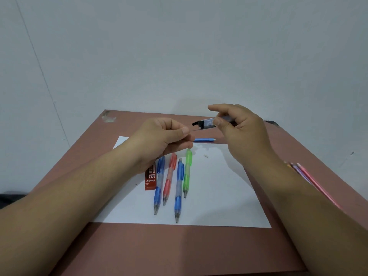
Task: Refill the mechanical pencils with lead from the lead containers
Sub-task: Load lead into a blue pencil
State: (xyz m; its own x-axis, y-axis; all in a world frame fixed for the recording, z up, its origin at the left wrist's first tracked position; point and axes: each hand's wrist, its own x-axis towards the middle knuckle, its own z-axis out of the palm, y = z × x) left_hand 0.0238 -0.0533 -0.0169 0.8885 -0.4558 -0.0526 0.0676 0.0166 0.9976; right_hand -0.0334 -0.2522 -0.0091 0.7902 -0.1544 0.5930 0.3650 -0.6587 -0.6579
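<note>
Simply, white paper [219, 192] on brown table [159, 248].

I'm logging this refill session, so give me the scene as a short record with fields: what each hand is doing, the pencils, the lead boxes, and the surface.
left hand: pinches a thin lead at the container's open end
right hand: holds the clear lead container, cap flipped open
pencils on paper: four side by side, blue pencil, red pencil, second blue pencil, green pencil
apart: small blue pencil lying crosswise farther back
red lead box: marked 2B, left of the pencils
surface: white paper on a brown table
</note>
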